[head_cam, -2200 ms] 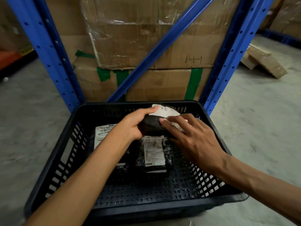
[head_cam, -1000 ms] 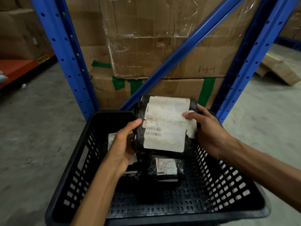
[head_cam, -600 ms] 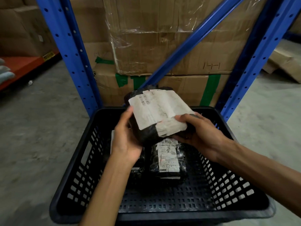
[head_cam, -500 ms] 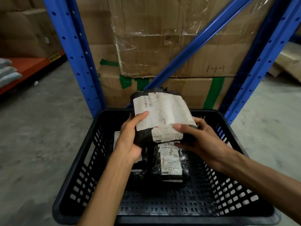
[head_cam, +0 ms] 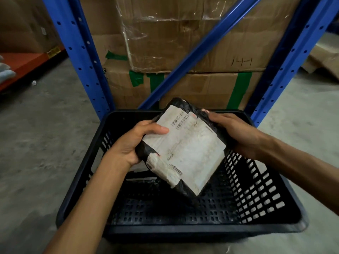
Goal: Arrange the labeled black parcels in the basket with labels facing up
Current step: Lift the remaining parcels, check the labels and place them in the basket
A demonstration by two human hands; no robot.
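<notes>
Above the basket [head_cam: 266, 202], both hands grip a labeled black parcel [head_cam: 183, 153], label up.

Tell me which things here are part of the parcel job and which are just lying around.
Job: parcel with its label up, held by left hand and right hand; basket.
Lying about: boxes, blue rack, flattened cardboard.

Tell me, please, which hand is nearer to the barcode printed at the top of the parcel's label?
Left. The left hand has its thumb on the label just below-left of the barcode; the right hand holds the black parcel at its far right edge.
</notes>
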